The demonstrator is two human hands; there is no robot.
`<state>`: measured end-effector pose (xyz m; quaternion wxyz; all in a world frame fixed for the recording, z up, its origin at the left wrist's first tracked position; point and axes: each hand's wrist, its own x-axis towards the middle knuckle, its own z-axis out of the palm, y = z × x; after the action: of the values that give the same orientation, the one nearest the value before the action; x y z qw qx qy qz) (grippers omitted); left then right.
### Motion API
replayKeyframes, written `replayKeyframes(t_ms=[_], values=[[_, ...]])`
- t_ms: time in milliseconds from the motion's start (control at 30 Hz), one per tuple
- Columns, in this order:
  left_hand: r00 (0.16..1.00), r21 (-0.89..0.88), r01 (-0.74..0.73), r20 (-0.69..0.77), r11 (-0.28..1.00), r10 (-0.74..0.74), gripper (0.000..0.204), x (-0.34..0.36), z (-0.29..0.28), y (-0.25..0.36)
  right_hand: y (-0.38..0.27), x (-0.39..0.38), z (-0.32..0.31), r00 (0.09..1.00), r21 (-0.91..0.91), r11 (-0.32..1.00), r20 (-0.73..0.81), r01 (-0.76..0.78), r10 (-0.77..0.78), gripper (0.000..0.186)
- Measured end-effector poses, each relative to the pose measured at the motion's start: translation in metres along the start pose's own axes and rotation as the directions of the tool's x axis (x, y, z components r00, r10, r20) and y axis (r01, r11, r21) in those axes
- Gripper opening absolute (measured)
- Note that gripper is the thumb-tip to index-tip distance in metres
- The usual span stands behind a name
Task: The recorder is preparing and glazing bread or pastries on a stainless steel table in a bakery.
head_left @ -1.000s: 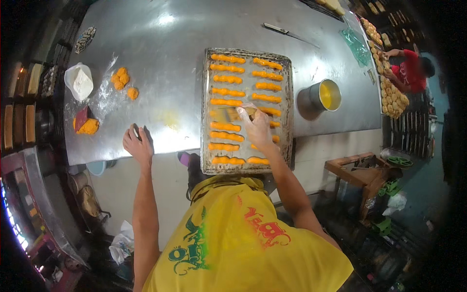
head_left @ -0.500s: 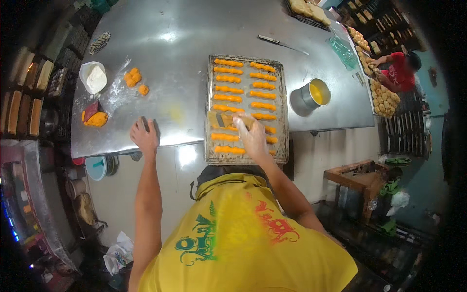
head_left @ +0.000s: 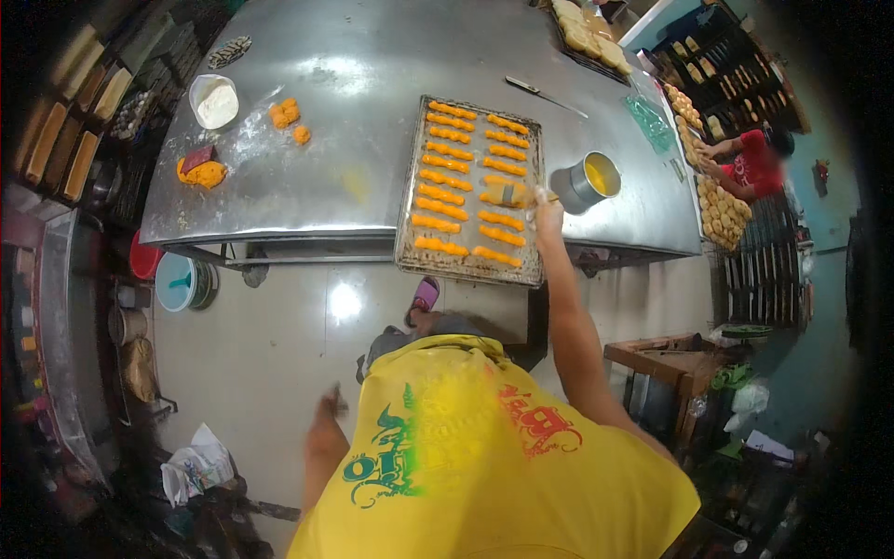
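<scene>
Two columns of dough strips [head_left: 444,178] fill a baking tray [head_left: 456,266], brushed share unclear; right hand [head_left: 548,212] grips pastry brush [head_left: 507,194]; left hand [head_left: 328,413] blurred, grip unclear.

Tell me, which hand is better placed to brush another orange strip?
Probably the right hand: it grips the brush over the tray of orange strips, with the metal pot nearby. The left hand, blurred, is down beside the body, away from the tray.
</scene>
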<state>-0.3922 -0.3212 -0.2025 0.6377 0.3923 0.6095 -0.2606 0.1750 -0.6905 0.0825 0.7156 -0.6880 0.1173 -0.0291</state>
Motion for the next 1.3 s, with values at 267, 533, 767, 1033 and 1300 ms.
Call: replayKeyframes(t_ms=[267,533,767,1033,1300], values=[[0.973,-0.427,-0.153,-0.225,0.891,0.059,0.071,-0.057,0.022,-0.159,-0.016,-0.024,-0.043,1.000,-0.206,0.978,-0.024,-0.004,0.000,0.032],[0.980,-0.150,-0.178,-0.115,0.973,0.162,0.076,-0.010,0.055,-0.098,-0.017,-0.022,-0.031,0.987,-0.483,0.861,0.102,0.161,-0.127,0.038],[0.883,-0.098,-0.443,-0.221,0.891,0.415,0.065,-0.062,0.131,0.036,-0.058,-0.015,-0.004,0.931,-0.360,0.889,0.326,0.282,-0.164,0.033],[0.889,-0.155,-0.394,-0.316,0.906,0.333,0.063,-0.056,0.227,0.012,-0.147,0.132,-0.125,0.938,-0.544,0.764,0.196,0.348,-0.287,0.038],[0.975,0.030,-0.117,-0.186,0.993,0.121,0.065,-0.103,0.375,-0.021,-0.053,0.233,-0.206,0.795,-0.695,0.390,0.559,0.604,-0.235,0.035]])
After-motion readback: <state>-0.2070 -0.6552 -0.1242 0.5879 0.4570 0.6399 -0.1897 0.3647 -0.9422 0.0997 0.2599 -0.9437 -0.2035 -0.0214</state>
